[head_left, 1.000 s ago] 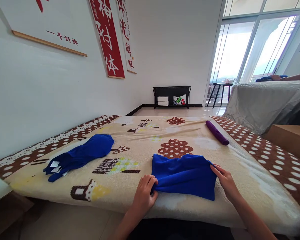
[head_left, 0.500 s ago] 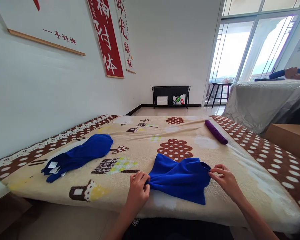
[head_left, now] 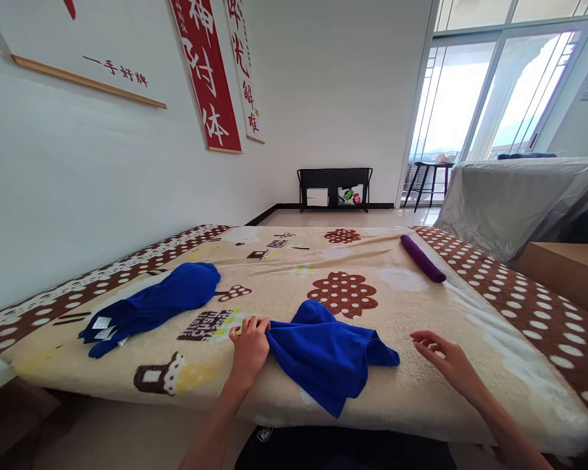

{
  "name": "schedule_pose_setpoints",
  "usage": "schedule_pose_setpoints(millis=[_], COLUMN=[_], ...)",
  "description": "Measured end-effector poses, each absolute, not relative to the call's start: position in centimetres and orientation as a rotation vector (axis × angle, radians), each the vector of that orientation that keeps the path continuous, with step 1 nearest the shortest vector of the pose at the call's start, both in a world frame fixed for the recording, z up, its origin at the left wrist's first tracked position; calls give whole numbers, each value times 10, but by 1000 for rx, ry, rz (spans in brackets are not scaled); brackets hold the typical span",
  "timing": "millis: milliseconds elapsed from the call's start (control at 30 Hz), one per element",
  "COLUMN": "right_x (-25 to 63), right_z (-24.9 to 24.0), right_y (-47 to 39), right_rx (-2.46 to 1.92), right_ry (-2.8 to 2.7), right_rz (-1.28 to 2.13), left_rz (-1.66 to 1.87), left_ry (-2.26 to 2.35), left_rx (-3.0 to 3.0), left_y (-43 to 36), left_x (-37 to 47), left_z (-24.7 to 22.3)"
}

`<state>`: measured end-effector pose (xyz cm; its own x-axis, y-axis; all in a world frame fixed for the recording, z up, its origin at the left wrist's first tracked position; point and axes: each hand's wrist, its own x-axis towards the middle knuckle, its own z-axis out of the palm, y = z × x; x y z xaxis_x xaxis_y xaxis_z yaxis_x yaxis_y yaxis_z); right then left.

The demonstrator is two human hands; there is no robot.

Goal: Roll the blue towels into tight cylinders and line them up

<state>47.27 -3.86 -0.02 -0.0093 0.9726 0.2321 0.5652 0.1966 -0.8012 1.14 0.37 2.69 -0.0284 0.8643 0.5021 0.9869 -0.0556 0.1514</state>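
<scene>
My left hand (head_left: 251, 348) grips the bunched left end of a blue cloth (head_left: 326, 352), whose kind I cannot make out. Folds run through the cloth, and its loose right part lies spread on the patterned blanket (head_left: 392, 398). To the right of the cloth, apart from it, my right hand (head_left: 438, 356) hovers with loosely curved fingers and nothing in them. A second blue fabric piece (head_left: 161, 300), with white tags at its near end, lies farther left on the blanket.
A rolled purple cloth (head_left: 423, 259) lies at the right of the blanket. Beyond are a black rack (head_left: 335, 176), a dark stool (head_left: 428, 176) and a plastic-covered table (head_left: 519, 196). A cardboard box (head_left: 568, 271) stands at the right edge.
My left hand has pulled the blue cloth leftward, and it now lies more crumpled. My right hand has let go of its right edge. A person's hands with a blue roll have left the far right.
</scene>
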Motion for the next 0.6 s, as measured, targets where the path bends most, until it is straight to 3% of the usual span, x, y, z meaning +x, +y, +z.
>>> schedule_pose_setpoints(millis=[200,433,600], right_x=[419,366,350], right_z=[12,21,37], right_y=[-48,-30,-39], right_rx=[-1332,-1288,-1184], right_ry=[-2043,-2142,-2174], right_rz=[542,468,411], left_rz=[-692,-835,-934], left_ry=[-1807,-1396,-1481], left_rx=[-2072,-2781,-3103], left_y=[-33,-64,-56], left_x=[70,138,147], left_z=[42,54,52])
